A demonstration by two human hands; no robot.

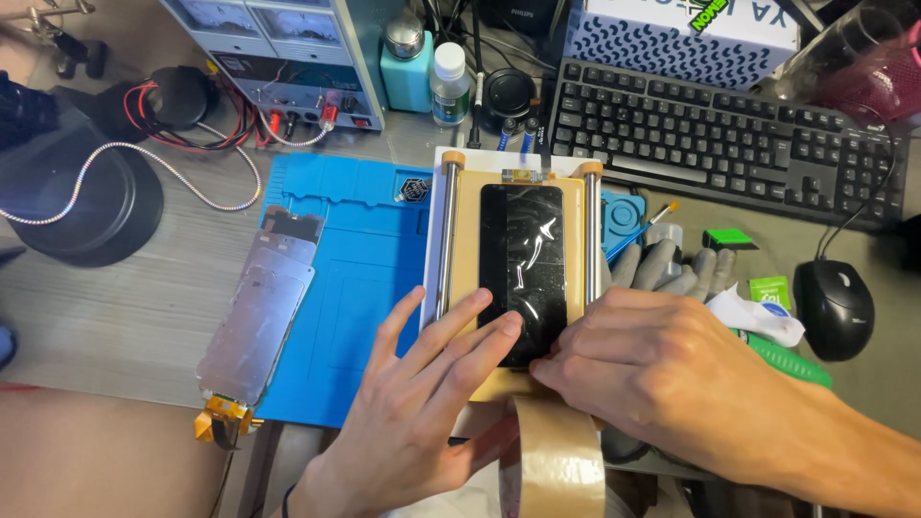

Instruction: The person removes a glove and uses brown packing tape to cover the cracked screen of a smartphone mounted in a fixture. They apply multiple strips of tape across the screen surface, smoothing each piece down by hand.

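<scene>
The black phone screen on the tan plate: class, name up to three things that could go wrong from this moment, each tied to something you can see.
1. The left hand presses the phone screen, whose film already looks wrinkled; more creases may form.
2. The tape strip under the right hand might stick crooked.
3. The metal back panel overhangs the desk edge and could be knocked off.

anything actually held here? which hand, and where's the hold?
No closed grasp is visible. The left hand presses flat fingers on the lower end of the black phone screen. The right hand pinches at its bottom edge, where tan tape leads off.
</scene>
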